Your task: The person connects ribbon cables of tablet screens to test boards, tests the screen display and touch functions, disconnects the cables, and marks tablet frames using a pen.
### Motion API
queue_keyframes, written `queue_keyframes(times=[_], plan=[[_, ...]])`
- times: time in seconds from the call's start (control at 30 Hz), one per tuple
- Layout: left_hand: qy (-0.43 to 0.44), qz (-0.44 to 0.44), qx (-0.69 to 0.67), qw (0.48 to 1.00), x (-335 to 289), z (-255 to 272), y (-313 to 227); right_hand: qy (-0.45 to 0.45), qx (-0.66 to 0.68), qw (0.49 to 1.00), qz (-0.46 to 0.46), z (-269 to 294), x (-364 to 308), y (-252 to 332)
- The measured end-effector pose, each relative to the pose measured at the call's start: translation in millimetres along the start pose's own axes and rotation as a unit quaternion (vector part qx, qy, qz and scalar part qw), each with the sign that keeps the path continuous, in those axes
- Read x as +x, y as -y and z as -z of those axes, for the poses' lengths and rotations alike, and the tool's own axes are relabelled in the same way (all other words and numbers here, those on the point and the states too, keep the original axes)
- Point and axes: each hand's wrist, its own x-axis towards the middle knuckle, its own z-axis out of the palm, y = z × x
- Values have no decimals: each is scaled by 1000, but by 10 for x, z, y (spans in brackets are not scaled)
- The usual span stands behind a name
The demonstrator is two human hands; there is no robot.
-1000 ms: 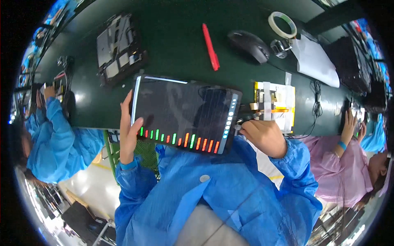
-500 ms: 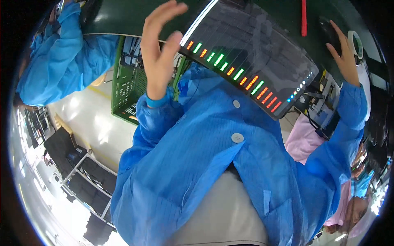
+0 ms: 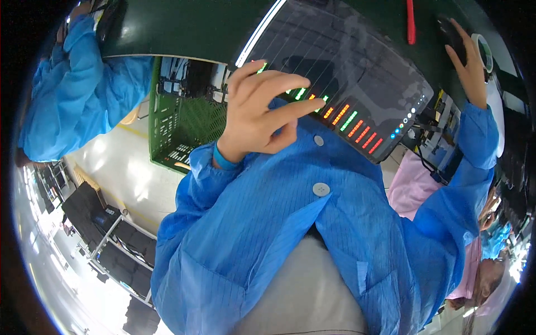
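Observation:
A flat tablet-like screen [image 3: 357, 72] with rows of green and red text lies tilted over the edge of the dark green table. My left hand [image 3: 259, 109] is in front of its near left part, fingers stretched and slightly apart, with nothing in them. Whether the fingertips touch the glass, I cannot tell. At the right, my right hand [image 3: 472, 70] has its fingers spread beside a dark rounded object [image 3: 448, 33] that looks like a computer mouse; part of that object is hidden. Close to this hand stands a pale roll of tape [image 3: 482, 53].
A red stick-like thing [image 3: 411, 22] lies on the green tabletop [image 3: 167, 28]. Below the table's left edge is a green plastic crate [image 3: 184, 125] with dark items. A co-worker in a blue sleeve [image 3: 84, 100] is at the left. Farther back stands a metal-framed rack [image 3: 120, 240].
My left hand has come right and toward me, from beside the screen's left edge to in front of its text. My right hand stays by the dark object.

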Motion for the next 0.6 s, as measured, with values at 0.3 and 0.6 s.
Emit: queue_keyframes(times=[0.3,0.6], plan=[[-142,136,57,979,128,261,93,34,-27,999,-32,152,6,408],[-195,118,-53,972,565,126,56,29,-19,996,-83,378,-80,655]])
